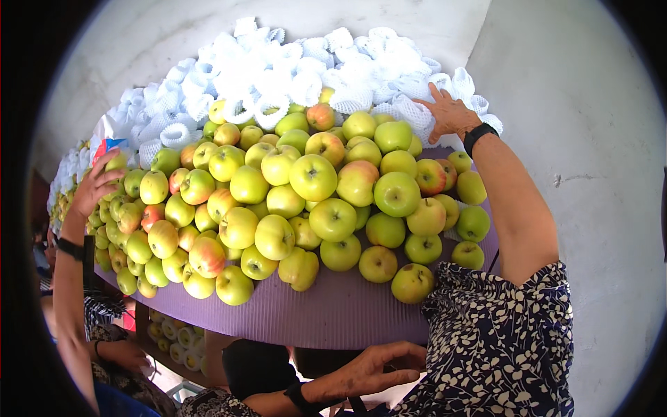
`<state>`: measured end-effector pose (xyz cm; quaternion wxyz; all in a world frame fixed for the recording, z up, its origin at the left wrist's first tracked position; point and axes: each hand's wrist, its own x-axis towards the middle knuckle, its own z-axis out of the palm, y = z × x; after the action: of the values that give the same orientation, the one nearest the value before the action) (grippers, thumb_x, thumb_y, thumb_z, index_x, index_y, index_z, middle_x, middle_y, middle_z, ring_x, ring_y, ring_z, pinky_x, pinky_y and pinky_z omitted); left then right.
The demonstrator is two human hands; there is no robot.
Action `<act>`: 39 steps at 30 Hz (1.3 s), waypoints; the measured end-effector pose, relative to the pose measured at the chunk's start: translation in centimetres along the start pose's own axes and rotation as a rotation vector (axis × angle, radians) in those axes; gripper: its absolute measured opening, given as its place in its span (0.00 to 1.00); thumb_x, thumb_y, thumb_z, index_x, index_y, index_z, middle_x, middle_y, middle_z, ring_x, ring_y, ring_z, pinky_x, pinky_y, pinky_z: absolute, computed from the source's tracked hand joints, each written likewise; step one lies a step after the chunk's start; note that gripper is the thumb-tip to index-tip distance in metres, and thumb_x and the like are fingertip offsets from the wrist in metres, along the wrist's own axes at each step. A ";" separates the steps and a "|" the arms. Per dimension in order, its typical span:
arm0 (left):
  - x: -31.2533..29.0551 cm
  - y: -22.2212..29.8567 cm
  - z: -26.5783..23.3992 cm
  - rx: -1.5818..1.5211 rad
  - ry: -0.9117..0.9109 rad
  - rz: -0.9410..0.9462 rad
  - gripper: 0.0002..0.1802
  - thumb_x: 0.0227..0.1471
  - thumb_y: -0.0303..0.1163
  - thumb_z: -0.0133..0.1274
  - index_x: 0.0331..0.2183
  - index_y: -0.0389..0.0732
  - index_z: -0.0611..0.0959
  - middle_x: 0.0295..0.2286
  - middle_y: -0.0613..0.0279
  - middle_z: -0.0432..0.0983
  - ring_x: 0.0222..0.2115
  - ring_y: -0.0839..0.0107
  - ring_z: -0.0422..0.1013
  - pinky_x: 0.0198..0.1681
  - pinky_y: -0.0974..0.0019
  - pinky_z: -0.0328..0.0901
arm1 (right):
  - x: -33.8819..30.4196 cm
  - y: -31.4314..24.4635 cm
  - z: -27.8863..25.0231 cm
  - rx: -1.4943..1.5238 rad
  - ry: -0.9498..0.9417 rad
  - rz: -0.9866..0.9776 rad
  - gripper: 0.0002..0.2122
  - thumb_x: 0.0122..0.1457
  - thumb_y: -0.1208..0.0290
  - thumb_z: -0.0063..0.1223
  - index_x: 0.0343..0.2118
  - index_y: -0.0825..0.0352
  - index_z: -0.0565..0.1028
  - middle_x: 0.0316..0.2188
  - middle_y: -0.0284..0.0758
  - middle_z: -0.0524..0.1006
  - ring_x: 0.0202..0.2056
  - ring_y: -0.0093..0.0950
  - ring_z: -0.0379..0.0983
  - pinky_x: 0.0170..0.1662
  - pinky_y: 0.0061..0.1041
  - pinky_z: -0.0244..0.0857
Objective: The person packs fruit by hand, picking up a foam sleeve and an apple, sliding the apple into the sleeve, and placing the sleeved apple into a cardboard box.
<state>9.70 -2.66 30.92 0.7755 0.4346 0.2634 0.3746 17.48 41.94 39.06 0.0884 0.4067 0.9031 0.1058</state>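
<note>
My right hand [448, 113] reaches over the pile, fingers spread, touching the white foam net sleeves [410, 111] at its far right side. Nothing visible is gripped in it. Low in the view, my left hand [382, 368] hangs below the table edge, close to my patterned right sleeve [500, 340]. Its fingers point right, apart from the thumb, holding nothing I can see. Between my arms lies a big heap of yellow-green apples [313, 177], some blushed red. Both my wrists carry dark bands.
The apples rest on a purple ribbed table surface [313, 313]. At left, another person's hand [97, 184] touches the heap near a blue, red and white item [108, 147]. Below are netted fruits [186, 338] and another person's lower hand [124, 353]. A grey wall [590, 139] bounds the right.
</note>
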 end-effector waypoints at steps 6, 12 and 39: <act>0.6 -0.9 -0.5 -0.049 0.007 0.030 0.20 0.56 0.32 0.50 0.50 0.39 0.70 0.42 0.59 0.73 0.45 0.72 0.69 0.50 0.67 0.64 | 0.6 -0.7 0.8 0.157 -0.038 0.282 0.48 0.30 0.64 0.71 0.60 0.56 0.58 0.57 0.46 0.59 0.53 0.45 0.62 0.53 0.34 0.62; 0.6 0.1 -0.7 0.007 0.027 0.006 0.20 0.56 0.32 0.51 0.50 0.39 0.71 0.40 0.60 0.73 0.43 0.72 0.70 0.49 0.68 0.64 | 2.3 3.6 3.1 0.065 0.030 0.263 0.40 0.32 0.65 0.70 0.54 0.60 0.63 0.49 0.41 0.69 0.52 0.43 0.65 0.53 0.36 0.64; -1.8 -2.3 3.7 0.596 0.148 0.181 0.18 0.49 0.30 0.55 0.44 0.38 0.75 0.35 0.55 0.73 0.35 0.63 0.73 0.39 0.64 0.68 | -14.2 8.0 1.3 0.138 0.229 0.322 0.33 0.39 0.60 0.62 0.53 0.63 0.69 0.46 0.48 0.73 0.48 0.41 0.70 0.52 0.35 0.62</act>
<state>12.13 -6.68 30.85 0.5562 0.6361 0.3774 0.3790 32.81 36.57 41.01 -0.0606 0.5360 0.8358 0.1020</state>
